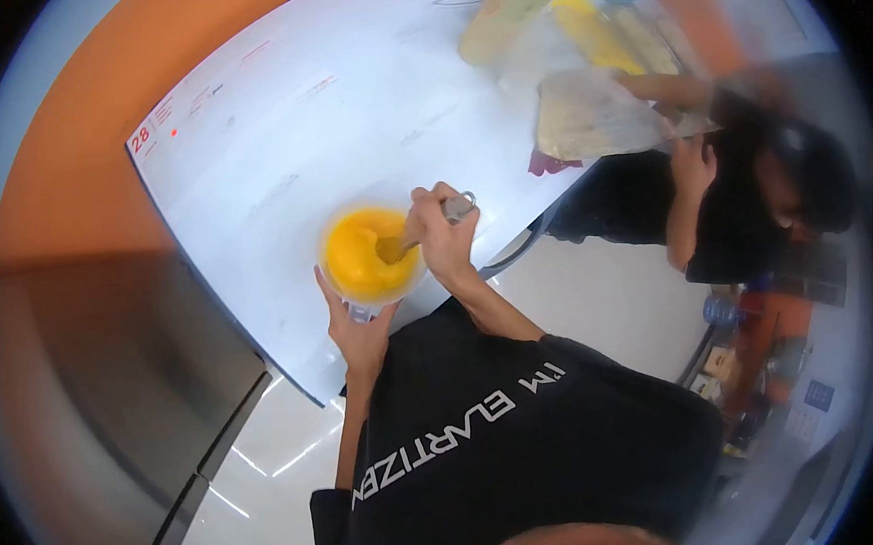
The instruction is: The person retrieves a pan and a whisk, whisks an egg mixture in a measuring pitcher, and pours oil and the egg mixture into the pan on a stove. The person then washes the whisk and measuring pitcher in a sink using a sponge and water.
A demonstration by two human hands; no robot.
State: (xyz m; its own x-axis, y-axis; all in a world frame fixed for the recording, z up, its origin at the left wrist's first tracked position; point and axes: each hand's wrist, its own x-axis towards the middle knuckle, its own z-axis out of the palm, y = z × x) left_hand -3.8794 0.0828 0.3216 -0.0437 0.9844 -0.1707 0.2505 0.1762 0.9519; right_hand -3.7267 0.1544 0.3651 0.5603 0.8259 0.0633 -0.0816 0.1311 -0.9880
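Centre of frame: left hand (363,345) grips bowl (384,298), right hand (442,236) grips whisk (460,208) inside yellow liquid (354,256). Liquid looks almost even; whisk not yet out.

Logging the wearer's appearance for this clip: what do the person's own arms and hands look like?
The left hand and right hand are ungloved, the forearms bare. The black T-shirt has short sleeves; its pale lettering begins "I'M ELARTIZE".
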